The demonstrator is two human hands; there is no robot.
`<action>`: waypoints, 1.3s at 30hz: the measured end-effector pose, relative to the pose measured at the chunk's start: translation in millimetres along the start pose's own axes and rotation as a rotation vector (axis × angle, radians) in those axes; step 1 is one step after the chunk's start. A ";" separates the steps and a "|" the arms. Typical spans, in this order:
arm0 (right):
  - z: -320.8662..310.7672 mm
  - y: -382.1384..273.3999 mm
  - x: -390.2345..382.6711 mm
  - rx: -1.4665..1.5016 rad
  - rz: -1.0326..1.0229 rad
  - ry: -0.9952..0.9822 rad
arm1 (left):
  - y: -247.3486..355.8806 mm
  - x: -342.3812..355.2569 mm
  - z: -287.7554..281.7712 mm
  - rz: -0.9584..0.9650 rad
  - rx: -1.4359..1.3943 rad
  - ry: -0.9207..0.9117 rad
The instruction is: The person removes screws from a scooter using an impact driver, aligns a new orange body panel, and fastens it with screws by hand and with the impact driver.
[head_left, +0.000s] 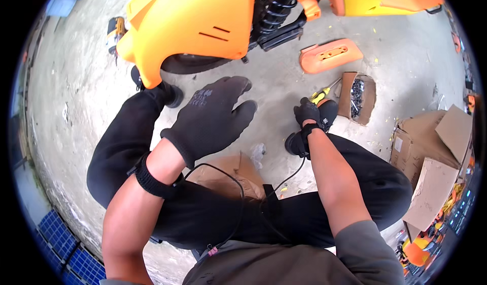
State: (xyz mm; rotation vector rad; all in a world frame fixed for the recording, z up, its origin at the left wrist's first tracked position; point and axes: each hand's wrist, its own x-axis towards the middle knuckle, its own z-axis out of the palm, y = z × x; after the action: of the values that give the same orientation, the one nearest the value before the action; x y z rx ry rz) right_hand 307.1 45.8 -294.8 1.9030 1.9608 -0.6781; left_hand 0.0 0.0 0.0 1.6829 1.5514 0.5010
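My left hand [213,117], in a black glove, hangs over the floor below an orange body panel [198,16], fingers apart and holding nothing. My right hand [307,112], also gloved, is beside my shoe with its fingers closed at the handle end of a yellow screwdriver [319,95], whose shaft points up and right. An open cardboard box [369,98] of small dark hardware lies right of it. Above that box a loose orange part [329,57] rests on the floor. A black coil spring [279,8] is mounted beside the panel.
A cordless tool [114,34] lies left of the panel. Torn cardboard cartons [431,168] fill the right side, with orange parts along the far edge. Flattened cardboard [223,166] lies between my legs. Blue crates [58,239] stand at lower left. Cables run from my wrist bands.
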 end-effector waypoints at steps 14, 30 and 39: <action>88.0 -46.9 -60.6 -0.236 -0.237 -0.363 | -1.7 2.0 7.6 0.026 0.026 -0.036; 154.7 -64.8 -122.7 -0.115 0.087 -0.639 | -2.0 -1.5 5.0 -0.009 0.028 -0.064; 91.2 -47.4 -72.1 -0.322 -0.473 -0.544 | -13.9 -8.3 21.1 0.064 0.136 -0.140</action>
State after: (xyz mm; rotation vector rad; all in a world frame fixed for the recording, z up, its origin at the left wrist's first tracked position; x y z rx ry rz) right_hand 255.6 -64.1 -326.6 0.9409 1.9958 -0.8309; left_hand 4.9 -14.4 -21.8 1.8342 1.4617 0.3085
